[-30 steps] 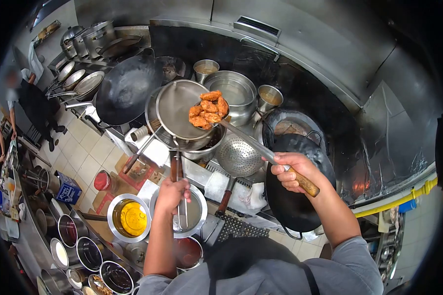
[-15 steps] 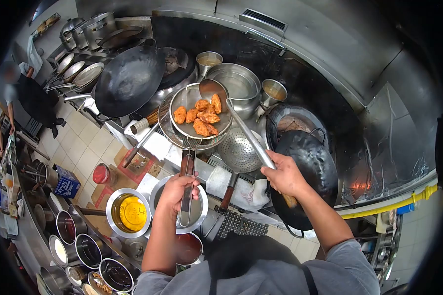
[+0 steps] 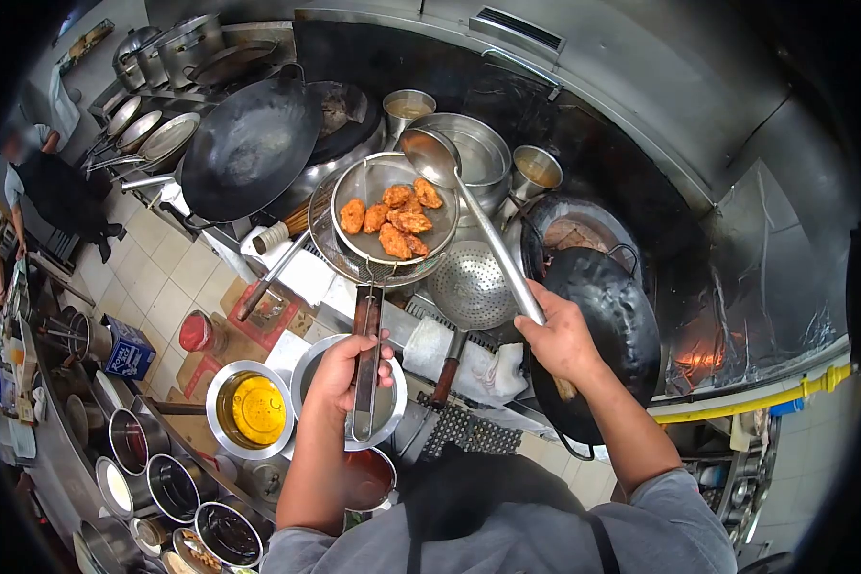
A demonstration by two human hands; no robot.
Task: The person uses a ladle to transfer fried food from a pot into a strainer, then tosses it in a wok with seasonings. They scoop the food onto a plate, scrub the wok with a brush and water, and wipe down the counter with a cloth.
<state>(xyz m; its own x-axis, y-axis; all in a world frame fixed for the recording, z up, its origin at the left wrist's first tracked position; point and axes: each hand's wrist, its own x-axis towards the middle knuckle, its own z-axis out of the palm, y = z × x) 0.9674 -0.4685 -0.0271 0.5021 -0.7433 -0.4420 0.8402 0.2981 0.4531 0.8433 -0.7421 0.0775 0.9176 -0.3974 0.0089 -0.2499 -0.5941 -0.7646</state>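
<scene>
My left hand [image 3: 346, 371] is closed round the dark handle of a mesh strainer [image 3: 356, 253]. Several orange-brown fried pieces, which look like chicken wings [image 3: 408, 221], lie in its basket. Gripped in my right hand [image 3: 566, 337] is the long metal handle of a ladle [image 3: 430, 157]; its bowl is over the strainer's upper right rim, apart from the food. Below the strainer sits another wire strainer [image 3: 318, 222] with its handle pointing down left. A perforated metal skimmer [image 3: 471, 287] lies beside it on the right.
A black wok [image 3: 598, 335] leans by the right burner, where flames [image 3: 700, 360] show. Another wok [image 3: 253, 148] is tilted at upper left. A large steel pot [image 3: 464, 143] stands behind the strainer. A bowl of yellow oil [image 3: 258, 409] stands at lower left. A person [image 3: 53, 187] is at far left.
The ladle's bowl has lifted away from the fried pieces toward the upper right, and my right hand has shifted slightly right. The strainer in my left hand has barely moved. The flames look larger.
</scene>
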